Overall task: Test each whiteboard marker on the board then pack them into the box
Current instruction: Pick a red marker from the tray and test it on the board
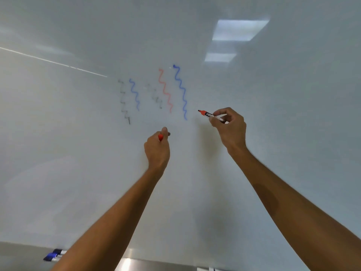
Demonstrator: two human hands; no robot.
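Pinching the uncapped red marker point(210, 115) just 3 o'clock of five test squiggles point(183, 92), the right hand point(228, 128) seems ready to draw; the left hand point(157, 148) grips its cap point(160, 137). Packing remains; box unseen.

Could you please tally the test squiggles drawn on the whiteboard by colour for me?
Black squiggles: 2
Blue squiggles: 2
Red squiggles: 1
Total: 5
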